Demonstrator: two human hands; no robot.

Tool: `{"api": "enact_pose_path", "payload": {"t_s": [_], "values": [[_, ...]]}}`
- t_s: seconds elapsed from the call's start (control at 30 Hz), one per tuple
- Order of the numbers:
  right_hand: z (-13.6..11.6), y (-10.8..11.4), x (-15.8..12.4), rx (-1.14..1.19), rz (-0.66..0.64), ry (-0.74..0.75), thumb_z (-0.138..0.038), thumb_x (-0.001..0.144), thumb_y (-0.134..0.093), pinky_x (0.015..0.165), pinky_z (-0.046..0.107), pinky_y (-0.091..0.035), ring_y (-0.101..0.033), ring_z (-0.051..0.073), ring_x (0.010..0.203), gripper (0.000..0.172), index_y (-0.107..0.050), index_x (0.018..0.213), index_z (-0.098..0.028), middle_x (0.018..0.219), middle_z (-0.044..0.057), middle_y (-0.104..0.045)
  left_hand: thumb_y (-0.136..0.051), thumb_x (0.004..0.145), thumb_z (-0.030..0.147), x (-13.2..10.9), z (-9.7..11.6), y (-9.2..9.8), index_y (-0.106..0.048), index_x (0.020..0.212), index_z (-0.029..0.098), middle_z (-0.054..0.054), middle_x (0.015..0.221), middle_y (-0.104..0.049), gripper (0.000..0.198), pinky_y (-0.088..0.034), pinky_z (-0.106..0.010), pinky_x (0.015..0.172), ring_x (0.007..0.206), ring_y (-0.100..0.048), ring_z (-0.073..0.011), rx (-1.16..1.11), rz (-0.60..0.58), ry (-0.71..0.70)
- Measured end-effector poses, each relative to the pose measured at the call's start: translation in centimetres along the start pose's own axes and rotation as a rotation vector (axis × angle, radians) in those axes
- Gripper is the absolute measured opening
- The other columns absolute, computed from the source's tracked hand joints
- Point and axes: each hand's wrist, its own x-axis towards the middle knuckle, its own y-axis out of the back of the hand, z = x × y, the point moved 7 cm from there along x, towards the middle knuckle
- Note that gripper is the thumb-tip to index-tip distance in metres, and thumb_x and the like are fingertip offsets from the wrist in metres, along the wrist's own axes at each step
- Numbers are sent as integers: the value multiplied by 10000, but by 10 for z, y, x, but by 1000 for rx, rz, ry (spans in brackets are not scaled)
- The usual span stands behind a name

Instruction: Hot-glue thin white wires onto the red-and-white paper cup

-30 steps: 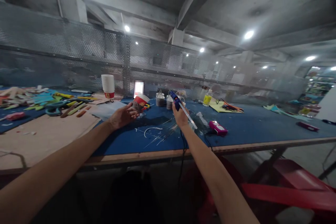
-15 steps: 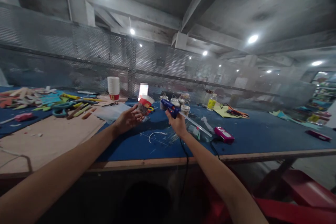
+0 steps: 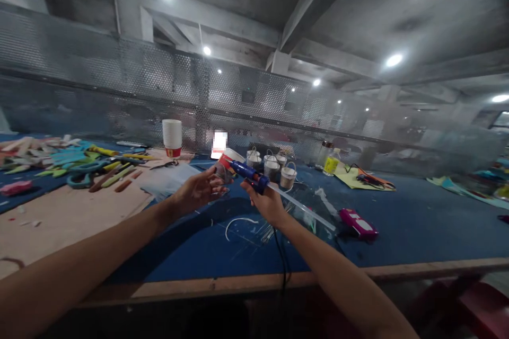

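Note:
My left hand point(image 3: 201, 189) is closed around a small paper cup point(image 3: 223, 169), red near its rim and dark grey lower down. In my right hand point(image 3: 268, 204) is a blue hot glue gun point(image 3: 247, 170), its nozzle pointing left at the cup. Whether the nozzle touches the cup I cannot tell. A clear glue stick point(image 3: 304, 206) sticks out of the gun's back end, and a black cord point(image 3: 281, 254) hangs down over the table edge. Beyond the gun stand several small white cups with wire-like handles point(image 3: 272, 167).
A stack of paper cups point(image 3: 172, 137) stands at the back left, near scissors point(image 3: 83, 172) and coloured strips point(image 3: 71, 153). To the right lie a magenta box point(image 3: 358, 223), a yellow bottle point(image 3: 331, 163) and coloured sheets point(image 3: 366, 177). A metal mesh screen point(image 3: 159, 74) runs behind the blue table.
The glue gun's nozzle has moved left and down to the cup. My left hand has turned the cup, and the view has shifted slightly.

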Motion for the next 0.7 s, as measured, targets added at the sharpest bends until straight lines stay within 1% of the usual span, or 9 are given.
{"api": "enact_pose_path", "payload": {"t_s": [0.1, 0.17, 0.23, 0.4, 0.57, 0.7], "values": [[7, 1, -8, -66, 3, 11, -651, 934, -661, 497, 265, -454, -581, 162, 504, 433, -688, 944, -219, 580, -15, -606, -600, 1005, 270, 2, 0, 7, -748, 1013, 133, -149, 957, -807, 202, -612, -312, 682, 758, -760, -228, 10, 67, -25], [9, 1, -13, -118, -19, 9, -630, 948, -649, 496, 256, -447, -583, 162, 511, 400, -669, 915, -232, 575, -23, -593, -586, 1007, 237, 2, -1, 11, -748, 1044, 148, -136, 973, -810, 188, -622, -322, 713, 779, -758, -227, 13, 79, -53], [10, 2, -15, -155, -31, -6, -622, 960, -634, 500, 252, -446, -585, 164, 510, 385, -657, 907, -241, 564, -32, -579, -575, 1013, 237, 0, -4, 13, -753, 1093, 125, -147, 980, -810, 225, -623, -322, 712, 791, -755, -236, 36, 75, -41], [4, 4, -17, -199, -62, -31, -620, 965, -629, 498, 246, -432, -613, 174, 517, 378, -661, 934, -244, 556, -31, -591, -559, 1028, 262, -6, -1, 11, -763, 1086, 103, -162, 969, -804, 265, -620, -310, 681, 774, -748, -231, -5, 85, -39], [-1, 4, -18, -257, -76, -45, -608, 969, -632, 491, 236, -402, -620, 173, 510, 364, -656, 927, -248, 557, -33, -603, -610, 1007, 274, -6, 0, 9, -768, 982, 114, -143, 881, -790, 226, -622, -300, 683, 771, -758, -233, -15, 57, -38], [-1, 4, -18, -261, -76, -25, -611, 977, -622, 506, 237, -410, -630, 173, 530, 365, -648, 928, -250, 578, -35, -610, -621, 997, 264, -6, -2, 11, -769, 993, 130, -143, 919, -797, 199, -624, -311, 685, 773, -760, -237, -20, 64, -27]]}}
